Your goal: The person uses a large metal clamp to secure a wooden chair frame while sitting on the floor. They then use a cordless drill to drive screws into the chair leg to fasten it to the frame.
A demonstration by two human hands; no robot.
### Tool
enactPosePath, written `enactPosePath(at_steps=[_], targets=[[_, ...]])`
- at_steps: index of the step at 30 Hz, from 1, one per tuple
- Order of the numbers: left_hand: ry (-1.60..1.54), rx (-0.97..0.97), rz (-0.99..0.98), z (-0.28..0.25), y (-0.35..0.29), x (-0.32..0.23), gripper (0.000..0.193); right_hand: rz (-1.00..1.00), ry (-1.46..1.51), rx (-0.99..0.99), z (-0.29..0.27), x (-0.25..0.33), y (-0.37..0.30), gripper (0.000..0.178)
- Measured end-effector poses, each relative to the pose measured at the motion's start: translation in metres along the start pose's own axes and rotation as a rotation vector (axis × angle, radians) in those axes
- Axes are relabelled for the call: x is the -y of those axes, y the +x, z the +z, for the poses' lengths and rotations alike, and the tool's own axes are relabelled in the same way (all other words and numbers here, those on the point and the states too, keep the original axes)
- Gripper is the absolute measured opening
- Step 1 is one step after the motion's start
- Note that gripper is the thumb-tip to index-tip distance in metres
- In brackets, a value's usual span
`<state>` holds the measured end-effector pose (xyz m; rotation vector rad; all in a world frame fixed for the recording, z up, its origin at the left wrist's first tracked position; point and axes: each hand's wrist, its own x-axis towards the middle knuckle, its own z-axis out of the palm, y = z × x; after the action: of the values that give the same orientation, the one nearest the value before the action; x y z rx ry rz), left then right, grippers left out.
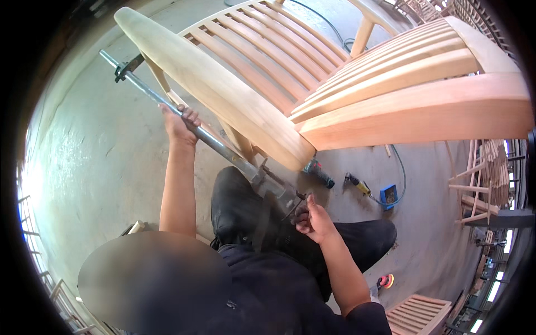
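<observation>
One left hand point(180, 128): forearm stretched well forward, fingers wrapped around the clamp point(219, 146).
Right hand point(314, 219): closer to the body, forearm slanting inward, thumb raised, fingers pinching the clamp's thin dark handle point(290, 213).
Clamp: long, straight, shiny grey metal, spanning from the right fingers to beyond the left, with a dark bracket point(128, 67) near its far end.
Armrest point(212, 78): pale smooth wood, broad and rounded, just beyond the left fingers.
Chair point(413, 111): wooden, with flat parallel slats, ahead of the right fingers.
Drill point(319, 174): dark, just beyond the right fingers.
Box point(389, 195): blue, right of the right fingers.
Floor point(84, 151): grey, glossy left of the left fingers.
</observation>
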<state>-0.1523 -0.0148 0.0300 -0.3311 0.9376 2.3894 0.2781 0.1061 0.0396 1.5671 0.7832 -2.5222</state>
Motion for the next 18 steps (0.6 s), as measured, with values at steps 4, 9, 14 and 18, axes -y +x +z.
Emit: enactPosePath(at_steps=[4, 9, 14, 18], targets=[[-0.055, 0.065, -0.011, 0.006, -0.038, -0.003, 0.062, 0.039, -0.002, 0.072, -0.003, -0.002, -0.002, 0.087], [-0.141, 0.274, 0.082, 0.007, -0.097, -0.030, 0.062, 0.018, 0.120, -0.018, -0.002, -0.003, -0.022, 0.096], [-0.197, 0.540, 0.160, 0.033, -0.160, -0.052, 0.062, -0.320, 0.070, 0.110, -0.032, -0.010, -0.038, 0.060], [-0.148, 0.561, 0.307, 0.044, -0.213, -0.055, 0.062, -1.061, -0.218, 0.165, -0.047, -0.004, -0.066, 0.056]])
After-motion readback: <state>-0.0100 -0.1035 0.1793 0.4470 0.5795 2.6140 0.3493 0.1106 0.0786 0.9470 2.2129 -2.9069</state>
